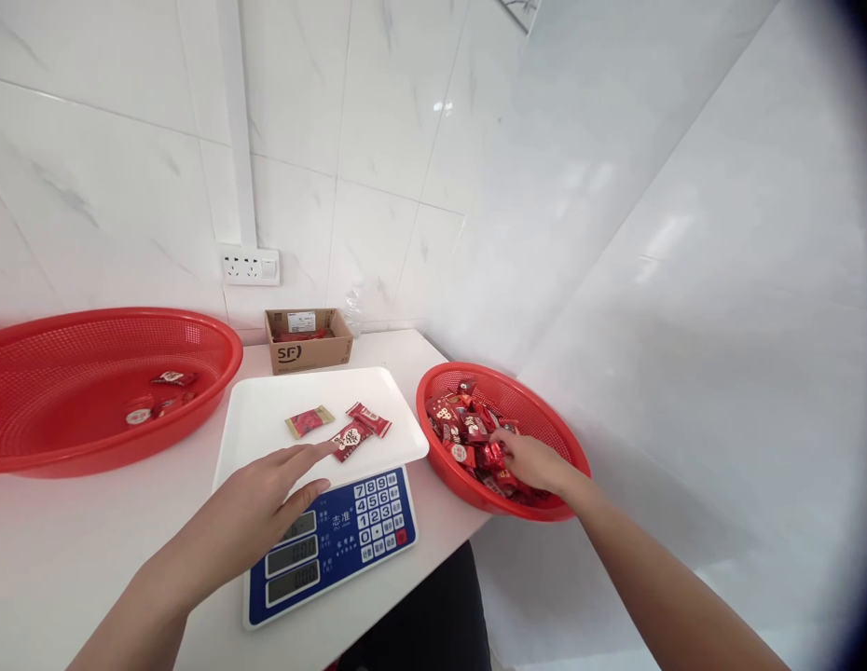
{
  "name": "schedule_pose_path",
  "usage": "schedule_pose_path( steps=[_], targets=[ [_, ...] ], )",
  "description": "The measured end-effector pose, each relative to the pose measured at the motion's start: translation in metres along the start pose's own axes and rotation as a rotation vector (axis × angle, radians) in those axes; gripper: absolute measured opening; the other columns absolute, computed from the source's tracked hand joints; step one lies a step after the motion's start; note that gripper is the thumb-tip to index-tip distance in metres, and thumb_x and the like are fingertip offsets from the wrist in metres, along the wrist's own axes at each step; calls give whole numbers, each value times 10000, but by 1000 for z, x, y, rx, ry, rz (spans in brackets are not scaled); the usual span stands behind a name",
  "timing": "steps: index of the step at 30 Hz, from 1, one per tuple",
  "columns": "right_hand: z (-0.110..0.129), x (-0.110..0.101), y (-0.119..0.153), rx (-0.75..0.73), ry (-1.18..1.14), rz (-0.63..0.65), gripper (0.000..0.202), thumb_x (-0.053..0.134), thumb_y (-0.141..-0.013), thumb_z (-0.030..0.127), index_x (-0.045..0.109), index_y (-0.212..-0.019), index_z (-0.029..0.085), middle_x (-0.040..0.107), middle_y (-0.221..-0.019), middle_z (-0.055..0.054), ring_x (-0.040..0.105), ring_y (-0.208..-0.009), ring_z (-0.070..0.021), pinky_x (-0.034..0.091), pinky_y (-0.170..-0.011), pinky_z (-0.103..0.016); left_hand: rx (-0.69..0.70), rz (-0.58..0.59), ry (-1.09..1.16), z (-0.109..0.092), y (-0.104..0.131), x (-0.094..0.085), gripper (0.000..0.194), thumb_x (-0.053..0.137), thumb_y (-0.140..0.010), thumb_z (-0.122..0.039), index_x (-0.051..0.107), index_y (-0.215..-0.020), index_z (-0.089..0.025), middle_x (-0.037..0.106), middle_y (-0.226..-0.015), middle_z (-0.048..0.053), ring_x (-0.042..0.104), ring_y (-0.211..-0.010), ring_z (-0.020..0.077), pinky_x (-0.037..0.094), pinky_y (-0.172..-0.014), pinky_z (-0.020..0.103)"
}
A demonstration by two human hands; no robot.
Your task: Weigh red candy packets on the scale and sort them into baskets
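Note:
My left hand [266, 489] hovers over the front left of the scale's white tray [258, 401], fingers extended, the index fingertip at a red packet [350, 438]. Beside that packet lie another red one [369, 419] and a red-and-gold one [309, 421]. Below the tray is the blue scale panel [342, 550] with its displays and keypad, partly covered by my left hand. My right hand [531, 461] reaches into the right red basket [573, 447], its fingers closed at a shiny red packet [492, 455] among several others.
A larger red basket [227, 363] at the left holds several packets. Behind the scale stands a small cardboard box [311, 354] with red items inside. The white table [196, 522] meets a tiled wall with a socket [250, 266]; its front edge runs diagonally by the person's dark-clothed leg.

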State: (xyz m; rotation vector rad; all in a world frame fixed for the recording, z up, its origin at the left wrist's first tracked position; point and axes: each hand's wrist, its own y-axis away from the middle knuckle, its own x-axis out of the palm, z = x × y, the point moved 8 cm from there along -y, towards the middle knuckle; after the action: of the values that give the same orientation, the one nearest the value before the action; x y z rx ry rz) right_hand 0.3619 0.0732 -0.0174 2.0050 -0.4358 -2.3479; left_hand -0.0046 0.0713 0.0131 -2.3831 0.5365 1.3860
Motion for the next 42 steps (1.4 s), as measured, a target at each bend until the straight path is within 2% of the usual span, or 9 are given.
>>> schedule_pose_path(
  steps=[7,12,17,20,23,27,33,37,42],
  targets=[
    [-19,-38,1,18,-107,-203,293,377,-832,168,560,-1057,215,670,-973,-55,615,-840,-195,435,-699,-284,60,-18,-39,-3,-2,5,442,344,-907,-486,460,-1308,-339,540,-1319,26,520,-1183,266,468,-931,422],
    [-7,-61,4,-27,-231,-376,433,390,-827,185,475,-1248,239,667,-997,-60,622,-839,-200,459,-738,-319,111,6,-60,-4,-4,15,447,379,-906,-461,459,-1317,-308,500,-1363,38,421,-1273,273,417,-991,443],
    [43,-75,-7,-211,-665,-511,356,463,-794,205,555,-1132,271,655,-1042,-26,603,-927,-197,438,-863,-377,142,34,-35,-8,-3,17,451,394,-910,-435,439,-1333,-284,480,-1382,40,358,-1314,280,382,-1017,458],
    [88,-62,-28,-287,-980,-407,192,514,-754,219,615,-917,217,658,-982,-29,590,-970,-198,403,-943,-400,146,20,-18,-10,0,14,439,412,-910,-400,442,-1330,-274,486,-1375,48,359,-1313,283,369,-1022,458],
    [139,-44,-45,-358,-1076,-289,243,476,-785,251,583,-997,202,658,-1022,-54,615,-975,-190,472,-882,-377,140,21,-16,-9,2,12,432,429,-906,-376,445,-1324,-267,484,-1376,59,371,-1304,280,354,-1030,465],
    [188,-19,-48,-445,-1012,-140,377,474,-819,260,513,-1190,205,608,-1196,-95,602,-1055,-210,493,-871,-400,137,23,-23,-8,4,10,437,408,-914,-393,420,-1336,-279,470,-1384,61,369,-1305,274,343,-1037,472],
    [217,4,-23,-598,-676,-86,391,608,-747,214,608,-1139,213,552,-1289,-85,447,-1237,-254,283,-1071,-451,143,23,-35,-9,6,6,440,407,-918,-384,389,-1348,-296,465,-1389,54,373,-1306,256,332,-1043,463],
    [225,17,-13,-612,-338,-43,393,574,-792,255,588,-1181,197,410,-1413,-111,381,-1296,-274,319,-1050,-418,123,49,-39,-9,6,5,437,402,-922,-370,383,-1350,-284,467,-1390,51,342,-1325,252,328,-1043,460],
    [231,12,-2,-540,-87,-81,341,531,-826,257,589,-1151,171,514,-1279,-135,541,-1113,-306,449,-869,-427,112,23,-69,-8,7,-3,441,392,-925,-375,378,-1355,-281,453,-1402,61,357,-1316,246,322,-1048,458]
  ],
)
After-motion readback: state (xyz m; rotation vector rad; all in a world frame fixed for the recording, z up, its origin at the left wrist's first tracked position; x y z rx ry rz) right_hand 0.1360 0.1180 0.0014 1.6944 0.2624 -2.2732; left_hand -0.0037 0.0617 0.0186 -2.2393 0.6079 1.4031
